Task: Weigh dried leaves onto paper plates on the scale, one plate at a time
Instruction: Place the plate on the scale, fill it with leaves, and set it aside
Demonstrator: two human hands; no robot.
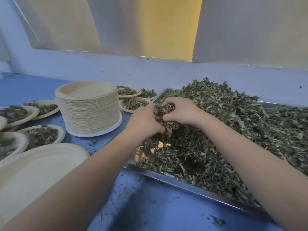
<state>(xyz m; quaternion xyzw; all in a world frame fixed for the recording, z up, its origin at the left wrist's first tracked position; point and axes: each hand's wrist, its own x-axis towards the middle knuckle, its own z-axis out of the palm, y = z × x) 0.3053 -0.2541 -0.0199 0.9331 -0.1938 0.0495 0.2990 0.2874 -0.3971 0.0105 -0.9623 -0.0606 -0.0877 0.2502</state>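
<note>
Scale hidden — tray [168,176] cut off right (filled plates [10,114] cropped left).

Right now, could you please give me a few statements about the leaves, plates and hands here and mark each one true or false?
1. Both the left hand and the right hand grip one clump of dried leaves. True.
2. The leaves are heaped in a metal tray. True.
3. The tall stack of paper plates stands right of the tray. False: it stands left of it.
4. Every plate on the blue table is empty. False: several filled plates hold leaves.
5. The hands are over the tray. True.
</note>
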